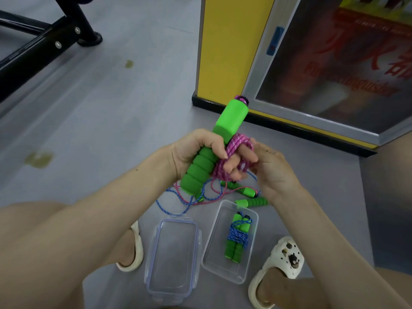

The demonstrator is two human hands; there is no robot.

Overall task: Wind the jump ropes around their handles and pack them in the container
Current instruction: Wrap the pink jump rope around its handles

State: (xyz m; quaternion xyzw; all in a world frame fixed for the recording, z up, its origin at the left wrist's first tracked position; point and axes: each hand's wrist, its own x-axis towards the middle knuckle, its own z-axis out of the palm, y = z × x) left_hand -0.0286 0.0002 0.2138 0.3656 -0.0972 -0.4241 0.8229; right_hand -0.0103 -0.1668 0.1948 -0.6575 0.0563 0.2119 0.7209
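My left hand (196, 150) grips the green handles (225, 128) of a pink jump rope, held upright and tilted right. Loops of the pink rope (231, 152) lie over my left fingers, and my right hand (272, 168) pinches that rope beside them. Below on the floor lies a tangle of blue and pink rope (189, 199) with loose green handles (252, 201). A clear container (214, 248) holds one wound bundle with blue rope around green handles (237, 237).
The container's clear lid (174, 255) lies left of it on the grey floor. My feet in cream sandals (281, 264) flank both. A yellow cabinet (229, 47) with a glass door stands ahead, and a black metal frame (33, 50) is at far left.
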